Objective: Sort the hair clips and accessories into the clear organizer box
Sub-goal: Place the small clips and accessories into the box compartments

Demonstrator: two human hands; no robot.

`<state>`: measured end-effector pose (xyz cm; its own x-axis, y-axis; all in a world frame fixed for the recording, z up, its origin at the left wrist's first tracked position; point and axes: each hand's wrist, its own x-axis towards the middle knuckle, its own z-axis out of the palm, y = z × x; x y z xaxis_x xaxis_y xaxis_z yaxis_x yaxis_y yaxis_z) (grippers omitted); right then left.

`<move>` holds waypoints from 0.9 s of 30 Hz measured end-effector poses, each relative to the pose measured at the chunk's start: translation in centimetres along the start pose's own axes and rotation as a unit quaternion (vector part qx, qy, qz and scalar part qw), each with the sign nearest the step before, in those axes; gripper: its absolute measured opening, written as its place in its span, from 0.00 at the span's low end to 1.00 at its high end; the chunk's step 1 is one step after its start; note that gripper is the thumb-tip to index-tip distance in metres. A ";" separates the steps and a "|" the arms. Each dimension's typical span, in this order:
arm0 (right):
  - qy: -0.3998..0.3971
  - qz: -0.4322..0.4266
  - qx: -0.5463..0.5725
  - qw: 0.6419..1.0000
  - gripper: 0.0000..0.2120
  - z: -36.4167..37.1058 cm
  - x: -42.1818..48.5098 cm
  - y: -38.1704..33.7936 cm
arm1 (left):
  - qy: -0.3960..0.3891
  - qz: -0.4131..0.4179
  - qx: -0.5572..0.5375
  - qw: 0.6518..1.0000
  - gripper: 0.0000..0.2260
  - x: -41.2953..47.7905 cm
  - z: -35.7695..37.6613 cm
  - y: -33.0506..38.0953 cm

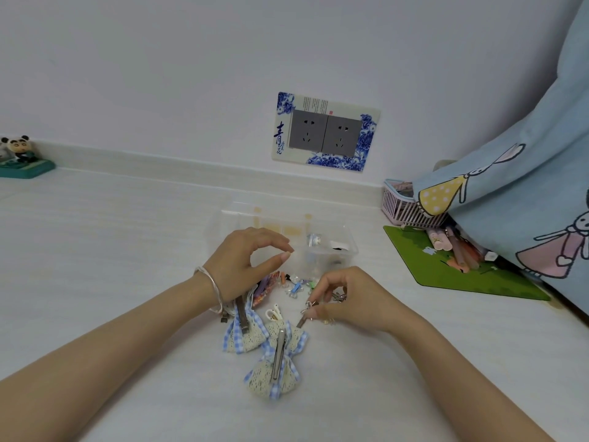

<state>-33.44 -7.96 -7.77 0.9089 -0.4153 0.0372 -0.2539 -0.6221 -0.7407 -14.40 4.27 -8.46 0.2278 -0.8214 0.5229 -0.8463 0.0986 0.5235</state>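
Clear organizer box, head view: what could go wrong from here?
1. The clear plastic organizer box is hard to see on the white tabletop; the left hand, hovering over it with thumb and forefinger apart, might bump its wall.
2. The right hand pinches small metal clips with more bunched behind; some could slip out.
3. The two lace and blue gingham bow clips overlap, so lifting one may drag the other.
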 end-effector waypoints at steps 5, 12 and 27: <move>0.072 -0.037 0.107 0.991 0.07 -1.4 -0.3 -1.6 | 0.014 0.000 -0.011 1.000 0.15 0.0 0.1 0.4; 0.369 -0.097 -0.024 0.924 0.05 -5.6 0.9 -0.1 | 0.033 -0.001 -0.023 0.999 0.17 -0.1 0.1 0.5; 0.081 0.049 -0.075 0.993 0.02 -5.9 -1.2 1.2 | 0.036 0.021 -0.015 0.999 0.15 -0.1 0.1 0.4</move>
<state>-36.81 -12.09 -4.78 0.8156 -0.5720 0.0873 -0.3953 -0.6609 -0.6379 -14.75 4.36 -8.37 0.2264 -0.7742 0.5911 -0.8417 0.1500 0.5188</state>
